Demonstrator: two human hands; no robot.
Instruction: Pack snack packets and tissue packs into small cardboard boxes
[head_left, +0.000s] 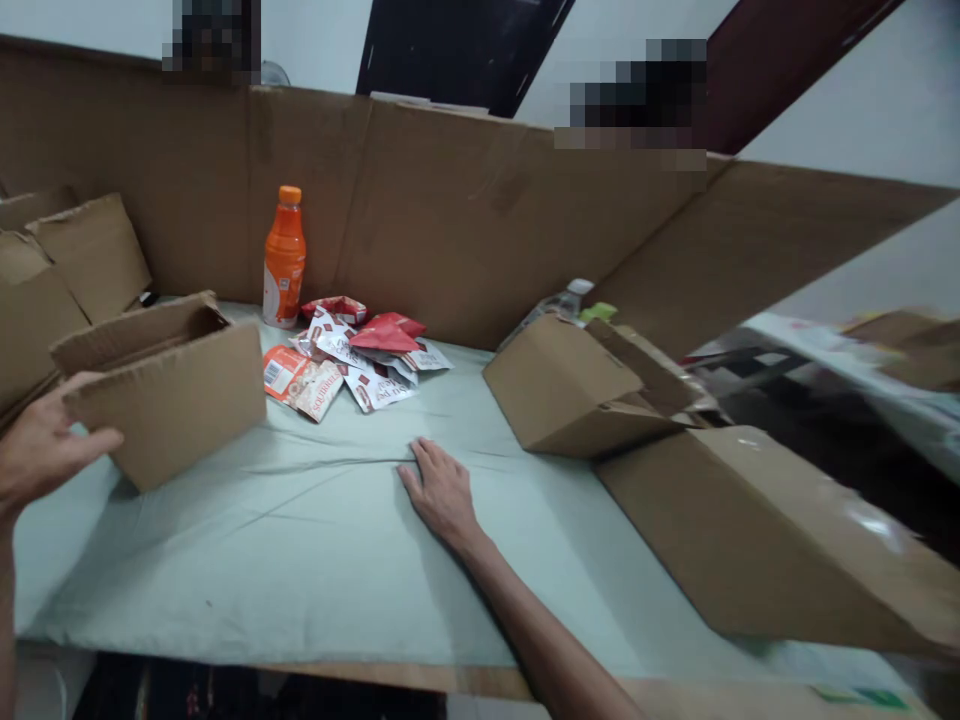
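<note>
On the green cloth [300,560], the open box [180,400] at the left is touched, not gripped, by the spread left hand [41,445], the right hand [442,492] is laid flat and empty mid-cloth, and the orange bottle [284,258] behind could be knocked over if the box is shoved.

At 9 o'clock the left hand [41,440] is cut off at the wrist by the picture's edge, and whether it grips the open box [161,390] cannot be told. The forearm behind the right hand [442,490] leaves at 6 o'clock. At 1 o'clock a clear bottle [571,296] shows only its cap and shoulder behind a tipped box [562,390]. The big carton [765,540] at 4 o'clock runs off the right edge. Print on the sachets [360,360] is too small to read.
</note>
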